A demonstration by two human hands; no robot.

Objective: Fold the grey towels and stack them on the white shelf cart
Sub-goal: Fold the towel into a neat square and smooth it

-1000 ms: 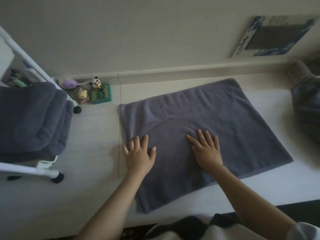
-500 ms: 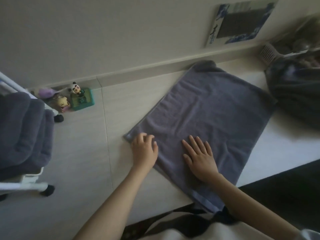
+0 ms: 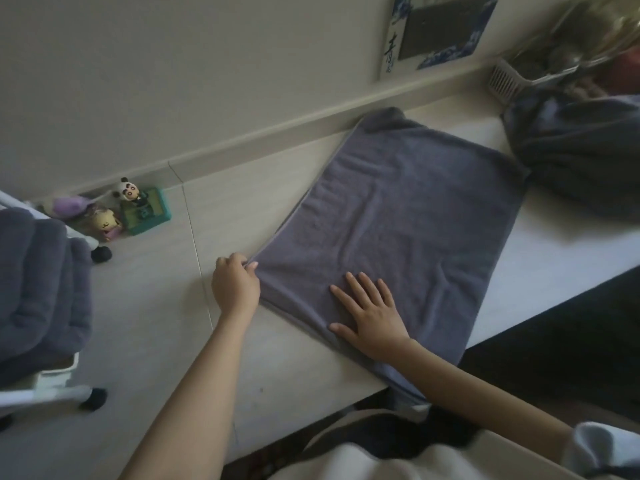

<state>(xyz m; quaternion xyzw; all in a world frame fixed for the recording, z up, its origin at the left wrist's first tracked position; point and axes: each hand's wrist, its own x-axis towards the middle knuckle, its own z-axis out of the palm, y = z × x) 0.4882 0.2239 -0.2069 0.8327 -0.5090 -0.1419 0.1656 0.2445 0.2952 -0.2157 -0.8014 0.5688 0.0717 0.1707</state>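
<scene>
Folding is mid-step: the grey towel (image 3: 408, 220) lies flat on the table (image 3: 156, 306), the left hand (image 3: 235, 285) apparently pinching its near-left corner while the right hand (image 3: 370, 313) presses spread on it; next, carry that corner across to the right edge.

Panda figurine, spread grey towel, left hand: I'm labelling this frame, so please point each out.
panda figurine (image 3: 129, 190), head view, its face.
spread grey towel (image 3: 408, 216), head view, its bare middle.
left hand (image 3: 236, 284), head view, its back.
</scene>
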